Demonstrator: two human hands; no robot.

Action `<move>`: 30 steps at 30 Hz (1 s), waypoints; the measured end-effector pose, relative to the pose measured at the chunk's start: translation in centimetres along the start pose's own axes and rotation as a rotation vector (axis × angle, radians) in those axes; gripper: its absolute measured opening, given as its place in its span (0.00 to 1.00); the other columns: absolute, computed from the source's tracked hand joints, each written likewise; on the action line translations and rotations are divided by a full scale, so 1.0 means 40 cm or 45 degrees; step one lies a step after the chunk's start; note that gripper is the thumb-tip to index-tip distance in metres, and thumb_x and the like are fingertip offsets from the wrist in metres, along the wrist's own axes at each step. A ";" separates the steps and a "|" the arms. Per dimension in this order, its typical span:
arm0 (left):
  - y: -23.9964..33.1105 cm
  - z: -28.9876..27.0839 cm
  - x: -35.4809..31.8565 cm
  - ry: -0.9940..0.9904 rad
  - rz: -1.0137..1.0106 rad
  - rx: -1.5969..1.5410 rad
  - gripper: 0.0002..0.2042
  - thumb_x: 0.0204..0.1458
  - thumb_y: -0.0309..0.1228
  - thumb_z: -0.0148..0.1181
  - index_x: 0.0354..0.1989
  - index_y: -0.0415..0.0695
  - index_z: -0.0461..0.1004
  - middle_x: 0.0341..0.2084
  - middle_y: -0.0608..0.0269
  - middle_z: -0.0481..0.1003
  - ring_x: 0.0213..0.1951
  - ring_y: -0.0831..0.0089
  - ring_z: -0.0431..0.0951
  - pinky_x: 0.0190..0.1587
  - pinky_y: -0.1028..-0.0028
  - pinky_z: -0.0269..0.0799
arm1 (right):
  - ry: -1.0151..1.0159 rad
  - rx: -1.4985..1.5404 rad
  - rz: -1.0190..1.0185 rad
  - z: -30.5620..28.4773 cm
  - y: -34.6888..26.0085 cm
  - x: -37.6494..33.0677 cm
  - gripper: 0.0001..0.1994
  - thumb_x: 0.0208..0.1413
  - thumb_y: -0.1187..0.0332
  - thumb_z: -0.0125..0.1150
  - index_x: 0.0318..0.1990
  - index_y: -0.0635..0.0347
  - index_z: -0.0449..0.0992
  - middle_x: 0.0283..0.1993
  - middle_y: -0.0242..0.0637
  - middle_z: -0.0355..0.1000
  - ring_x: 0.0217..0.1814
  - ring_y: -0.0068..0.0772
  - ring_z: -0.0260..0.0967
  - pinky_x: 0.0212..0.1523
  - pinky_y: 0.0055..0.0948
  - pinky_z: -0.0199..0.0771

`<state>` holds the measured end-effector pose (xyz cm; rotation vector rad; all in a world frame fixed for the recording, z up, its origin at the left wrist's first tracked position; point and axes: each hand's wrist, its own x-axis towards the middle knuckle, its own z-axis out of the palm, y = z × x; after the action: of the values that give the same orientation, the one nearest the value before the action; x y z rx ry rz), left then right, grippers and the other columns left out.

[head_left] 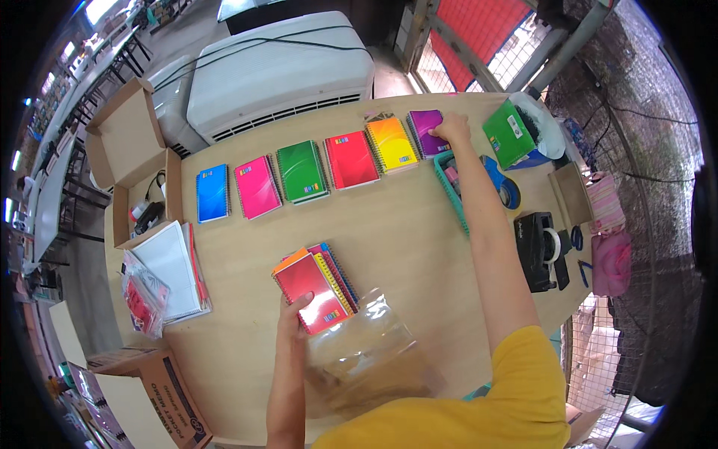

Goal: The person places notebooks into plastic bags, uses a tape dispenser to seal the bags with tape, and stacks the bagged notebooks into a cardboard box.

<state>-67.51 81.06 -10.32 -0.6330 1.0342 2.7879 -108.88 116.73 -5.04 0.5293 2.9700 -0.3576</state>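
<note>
A row of spiral notebooks lies across the far side of the wooden table (389, 217): blue (212, 193), pink (257, 186), green (301, 171), red (351, 159), yellow-orange (391, 144) and purple (425, 132). My right hand (451, 127) reaches far out and rests on the purple notebook's right edge. My left hand (293, 318) lies on a fanned stack of notebooks (318, 286) with a red one on top. A crumpled clear plastic wrapper (366, 348) sits just right of that hand.
A teal basket (449, 187), blue tape roll (502, 187), black tape dispenser (540, 251) and another green notebook (508, 133) lie on the right. Open cardboard boxes (138, 172), white paper (176, 269) and a red-filled plastic bag (142, 295) sit at left. A white appliance (277, 71) stands beyond the table.
</note>
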 end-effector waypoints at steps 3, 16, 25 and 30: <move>-0.015 0.006 0.010 -0.007 0.000 0.013 0.26 0.46 0.22 0.66 0.55 0.36 0.66 0.45 0.54 0.75 0.45 0.65 0.79 0.48 0.64 0.77 | -0.103 0.062 0.002 -0.009 0.017 0.010 0.35 0.37 0.53 0.78 0.54 0.58 0.75 0.60 0.52 0.69 0.62 0.48 0.68 0.59 0.41 0.71; -0.023 0.032 0.022 -0.013 -0.002 -0.045 0.27 0.46 0.23 0.66 0.56 0.35 0.65 0.46 0.54 0.75 0.47 0.64 0.78 0.49 0.65 0.77 | -0.075 0.044 -0.021 0.037 -0.018 0.033 0.47 0.36 0.53 0.77 0.61 0.70 0.61 0.59 0.55 0.69 0.64 0.56 0.64 0.63 0.40 0.67; -0.032 0.040 0.027 -0.034 -0.008 -0.028 0.30 0.46 0.23 0.64 0.60 0.35 0.61 0.49 0.51 0.73 0.50 0.61 0.77 0.52 0.62 0.75 | -0.074 0.232 0.223 0.015 -0.114 -0.096 0.40 0.46 0.58 0.69 0.65 0.61 0.57 0.66 0.59 0.58 0.69 0.62 0.54 0.62 0.61 0.61; -0.030 0.032 0.018 -0.044 -0.039 0.019 0.30 0.46 0.23 0.64 0.59 0.35 0.61 0.49 0.51 0.73 0.50 0.61 0.77 0.52 0.62 0.75 | 0.007 0.258 0.253 0.016 -0.142 -0.132 0.44 0.43 0.59 0.72 0.66 0.61 0.54 0.66 0.56 0.60 0.68 0.59 0.57 0.63 0.58 0.60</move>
<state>-68.33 82.77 -10.47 -0.5921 1.0290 2.7522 -105.92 109.65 -3.69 0.8391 2.8681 -0.6401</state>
